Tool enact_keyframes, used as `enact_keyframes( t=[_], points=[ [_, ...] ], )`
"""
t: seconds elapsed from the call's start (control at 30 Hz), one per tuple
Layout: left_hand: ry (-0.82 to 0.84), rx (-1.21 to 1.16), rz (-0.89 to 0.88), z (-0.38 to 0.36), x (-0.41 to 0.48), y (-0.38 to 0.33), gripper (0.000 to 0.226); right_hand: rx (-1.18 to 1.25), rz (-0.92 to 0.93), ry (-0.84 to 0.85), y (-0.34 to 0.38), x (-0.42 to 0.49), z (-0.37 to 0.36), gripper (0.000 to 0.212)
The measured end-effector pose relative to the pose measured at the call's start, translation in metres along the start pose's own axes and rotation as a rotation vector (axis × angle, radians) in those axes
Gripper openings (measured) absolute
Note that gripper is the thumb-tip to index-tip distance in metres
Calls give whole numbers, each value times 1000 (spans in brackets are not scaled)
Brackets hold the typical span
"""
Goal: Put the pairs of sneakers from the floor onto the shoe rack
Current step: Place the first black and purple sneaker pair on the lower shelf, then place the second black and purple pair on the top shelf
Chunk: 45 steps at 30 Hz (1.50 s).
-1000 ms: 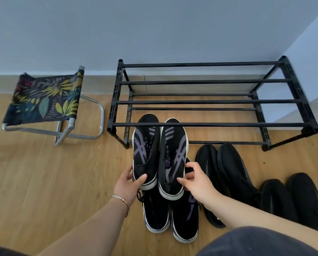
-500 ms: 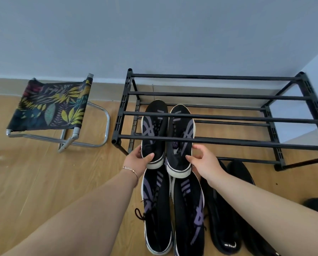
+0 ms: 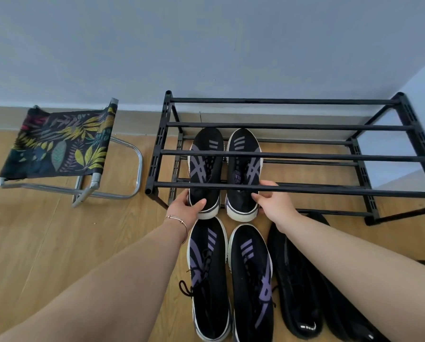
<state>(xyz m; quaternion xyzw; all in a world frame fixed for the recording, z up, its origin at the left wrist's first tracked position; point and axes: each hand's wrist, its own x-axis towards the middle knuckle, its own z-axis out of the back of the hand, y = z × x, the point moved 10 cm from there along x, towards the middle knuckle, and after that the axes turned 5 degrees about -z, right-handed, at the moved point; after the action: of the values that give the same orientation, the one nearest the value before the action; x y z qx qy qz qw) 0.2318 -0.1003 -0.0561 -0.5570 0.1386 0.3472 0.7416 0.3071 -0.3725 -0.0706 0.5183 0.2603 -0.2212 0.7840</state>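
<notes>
Black sneakers (image 3: 225, 169) gripped by both hands (image 3: 233, 208).

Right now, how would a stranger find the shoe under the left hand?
Find the black shoe rack by the wall. On its lower shelf, at the left end, stand two black shoes with purple stripes. It is the left shoe, the left hand at its heel.
</notes>
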Motion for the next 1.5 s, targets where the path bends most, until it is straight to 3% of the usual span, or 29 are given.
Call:
enact_keyframes(
  t=[0.2,0.47,0.6,0.77,0.87,1.0,1.17,1.3,1.5],
  points=[
    [0,78,-11,0,2,-7,42,-126,27,-1,18,-3,-9,43],
    [5,295,-61,-5,1,-16,50,-215,84,29,20,-9,-8,52],
    [-15,613,-116,-7,-2,-25,61,-451,259,-61,38,-30,-3,59],
    [-70,957,-297,-17,-41,-33,82,-830,566,-223,43,-77,-8,52],
    [-58,1160,-418,-32,-66,-28,83,-1017,735,-223,31,-103,-20,62],
    [38,1280,-499,-49,-95,-6,80,-1152,823,-124,1,-135,-37,68],
    [137,1369,-443,-50,-121,34,81,-1206,754,-47,-57,-169,-36,75],
    [177,1377,-328,-45,-129,65,83,-1050,458,-33,-94,-171,-12,68],
    [122,987,60,-26,-127,100,85,-838,125,39,-105,-156,3,43]
  ],
)
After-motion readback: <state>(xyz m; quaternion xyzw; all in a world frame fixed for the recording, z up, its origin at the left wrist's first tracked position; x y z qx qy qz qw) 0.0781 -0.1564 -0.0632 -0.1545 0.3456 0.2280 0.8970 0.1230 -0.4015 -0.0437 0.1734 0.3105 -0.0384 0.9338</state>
